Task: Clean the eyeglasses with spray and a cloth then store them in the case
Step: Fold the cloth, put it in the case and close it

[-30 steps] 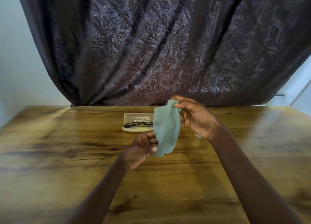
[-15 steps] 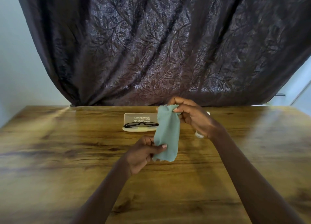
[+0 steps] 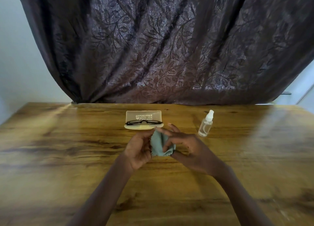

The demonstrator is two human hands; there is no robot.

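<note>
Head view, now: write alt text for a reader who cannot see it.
The left hand and right hand hold a bunched green cloth between them above a wooden table. Behind them black eyeglasses lie in an open cream case, a clear spray bottle stands to its right, and a dark leaf-patterned curtain hangs at the back.

Grips meet at centre.
Left grip (image 3: 138, 149) and right grip (image 3: 188, 147), forearms converging, both pinch the cloth (image 3: 158, 145).

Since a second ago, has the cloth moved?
Yes. The cloth has dropped toward the person: it covered the case's right end, and now sits bunched just in front of the case.
</note>
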